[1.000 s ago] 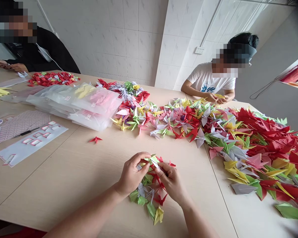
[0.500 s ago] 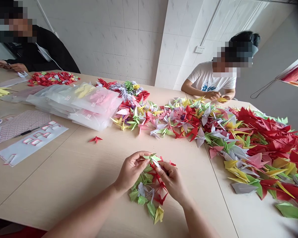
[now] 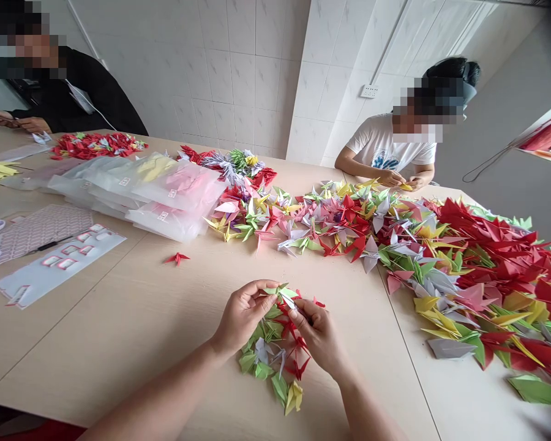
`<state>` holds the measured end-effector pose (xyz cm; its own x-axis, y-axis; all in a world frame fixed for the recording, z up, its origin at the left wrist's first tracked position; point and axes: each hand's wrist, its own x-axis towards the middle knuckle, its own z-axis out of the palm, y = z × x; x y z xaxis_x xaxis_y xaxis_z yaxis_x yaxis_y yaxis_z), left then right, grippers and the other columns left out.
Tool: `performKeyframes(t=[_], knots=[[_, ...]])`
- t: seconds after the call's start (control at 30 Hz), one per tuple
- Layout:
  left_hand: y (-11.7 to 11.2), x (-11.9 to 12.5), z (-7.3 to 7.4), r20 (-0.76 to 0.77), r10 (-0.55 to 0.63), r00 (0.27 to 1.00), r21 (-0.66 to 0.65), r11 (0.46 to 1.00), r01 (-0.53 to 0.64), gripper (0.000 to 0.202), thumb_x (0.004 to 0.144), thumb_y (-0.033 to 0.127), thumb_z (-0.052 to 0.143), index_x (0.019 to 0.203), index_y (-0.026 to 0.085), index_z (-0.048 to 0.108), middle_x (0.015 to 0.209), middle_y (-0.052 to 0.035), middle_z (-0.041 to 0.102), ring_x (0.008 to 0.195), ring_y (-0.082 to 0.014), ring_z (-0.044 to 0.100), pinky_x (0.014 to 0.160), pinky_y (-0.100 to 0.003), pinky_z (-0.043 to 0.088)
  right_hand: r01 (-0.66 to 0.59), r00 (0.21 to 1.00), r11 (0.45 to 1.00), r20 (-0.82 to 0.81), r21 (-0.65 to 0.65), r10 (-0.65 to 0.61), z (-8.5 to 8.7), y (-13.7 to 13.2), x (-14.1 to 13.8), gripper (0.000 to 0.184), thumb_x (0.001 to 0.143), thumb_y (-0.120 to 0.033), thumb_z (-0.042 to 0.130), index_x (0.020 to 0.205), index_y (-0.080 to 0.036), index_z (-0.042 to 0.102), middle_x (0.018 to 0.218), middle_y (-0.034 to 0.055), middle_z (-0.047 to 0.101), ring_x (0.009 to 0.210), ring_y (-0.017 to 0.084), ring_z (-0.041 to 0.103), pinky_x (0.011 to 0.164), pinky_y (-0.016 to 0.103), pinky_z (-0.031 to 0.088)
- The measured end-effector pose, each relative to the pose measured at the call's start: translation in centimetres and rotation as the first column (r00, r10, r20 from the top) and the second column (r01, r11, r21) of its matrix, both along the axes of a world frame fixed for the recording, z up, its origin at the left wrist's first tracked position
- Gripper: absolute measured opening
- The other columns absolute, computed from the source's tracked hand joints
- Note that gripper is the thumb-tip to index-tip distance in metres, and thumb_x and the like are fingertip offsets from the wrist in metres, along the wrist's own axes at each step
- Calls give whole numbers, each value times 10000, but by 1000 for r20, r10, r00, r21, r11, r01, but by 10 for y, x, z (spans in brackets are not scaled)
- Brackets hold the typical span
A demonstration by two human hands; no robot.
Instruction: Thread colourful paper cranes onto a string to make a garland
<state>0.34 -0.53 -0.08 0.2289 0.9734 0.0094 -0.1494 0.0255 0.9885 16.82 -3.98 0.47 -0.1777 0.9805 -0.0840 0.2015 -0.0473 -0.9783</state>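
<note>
Pinched between the fingertips of my left hand (image 3: pixel 247 313) is a small folded green paper crane (image 3: pixel 281 291). My right hand (image 3: pixel 318 334) is closed at the other side of it, its thumb and finger on a slim pale pointed piece. Whether that piece is part of the crane or a thin tool, I cannot tell. Under and between both hands lies a small cluster of folded paper cranes: green ones (image 3: pixel 261 369), red ones (image 3: pixel 298 367), pale lilac ones (image 3: pixel 262 350) and a yellow one (image 3: pixel 294 397).
A large heap of coloured paper cranes (image 3: pixel 477 263) spreads across the right and back. Clear plastic bags (image 3: pixel 165 190) lie at back left, near a label sheet (image 3: pixel 64 263) and a pen (image 3: pixel 55 243). One red crane (image 3: pixel 177 258) lies alone. Two people sit across the table.
My hands and the green paper crane have hardly moved. Across the table, the person in white has shifted their hands slightly around a yellow paper piece.
</note>
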Motion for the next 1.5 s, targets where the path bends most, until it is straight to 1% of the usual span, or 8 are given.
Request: performKeyframes(t=[0.2, 0.43, 0.57, 0.73, 0.87, 1.0, 1.17, 1.5], knots=[[0, 0, 0, -12, 10, 1000, 2, 1000, -10, 203, 777, 261, 608, 960, 174, 616, 942, -46, 663, 862, -146, 598, 768, -238, 478, -5, 1000, 1000, 0, 15, 5, 3, 0, -1, 282, 886, -390, 448, 900, -156, 604, 701, 2, 498, 620, 121, 425, 540, 221, 337], [0, 0, 0, -9, 11, 1000, -23, 1000, -11, 217, 772, 273, 610, 966, 177, 616, 919, -45, 665, 833, -145, 601, 758, -243, 481, 23, 997, 999, 70, 47, -26, 2, 0, 1, 295, 883, -401, 452, 843, -150, 603, 684, -5, 489, 618, 118, 402, 542, 221, 316], [0, -1, 1, -2, 19, 1000, -27, 999, -19, 223, 769, 277, 612, 966, 172, 618, 887, -46, 662, 808, -145, 602, 747, -247, 486, 47, 993, 995, 106, 86, -56, 1, 1, 2, 298, 882, -401, 449, 860, -145, 601, 691, -2, 500, 622, 123, 417, 541, 221, 318], [1, 0, 1, 3, 22, 1000, -31, 999, -22, 226, 762, 276, 619, 960, 168, 622, 877, -47, 658, 804, -146, 599, 743, -248, 485, 43, 978, 988, 195, 147, -72, 1, 0, 1, 281, 882, -384, 449, 819, -150, 590, 630, -22, 458, 562, 105, 374, 497, 215, 283], [0, 0, 3, 13, 15, 1000, -39, 999, -15, 224, 759, 272, 623, 956, 166, 624, 860, -39, 657, 790, -139, 597, 739, -240, 482, 33, 952, 982, 292, 186, -87, 0, 0, 0, 259, 884, -354, 444, 841, -149, 596, 582, -36, 415, 518, 97, 333, 468, 218, 250], [0, 0, 3, 10, 6, 1000, -50, 999, -5, 235, 759, 278, 622, 968, 171, 619, 851, -32, 656, 781, -139, 596, 736, -247, 481, 30, 928, 976, 356, 217, -108, 0, 0, 0, 269, 887, -356, 430, 881, -155, 609, 562, -37, 397, 513, 104, 322, 464, 223, 249], [0, 0, 2, 5, 3, 1000, -54, 999, -2, 237, 756, 276, 624, 967, 166, 622, 860, -37, 654, 778, -138, 592, 730, -245, 481, 23, 920, 974, 377, 227, -110, -1, 0, -1, 274, 895, -356, 414, 902, -162, 607, 570, -30, 433, 514, 110, 346, 469, 223, 269], [0, 0, 0, 12, -22, 1000, -44, 999, 23, 230, 764, 274, 617, 966, 164, 620, 877, -43, 654, 791, -139, 589, 747, -249, 479, 20, 917, 970, 382, 242, -114, 0, 0, 0, 240, 897, -335, 418, 770, -176, 545, 559, -41, 422, 513, 107, 364, 476, 211, 281]])
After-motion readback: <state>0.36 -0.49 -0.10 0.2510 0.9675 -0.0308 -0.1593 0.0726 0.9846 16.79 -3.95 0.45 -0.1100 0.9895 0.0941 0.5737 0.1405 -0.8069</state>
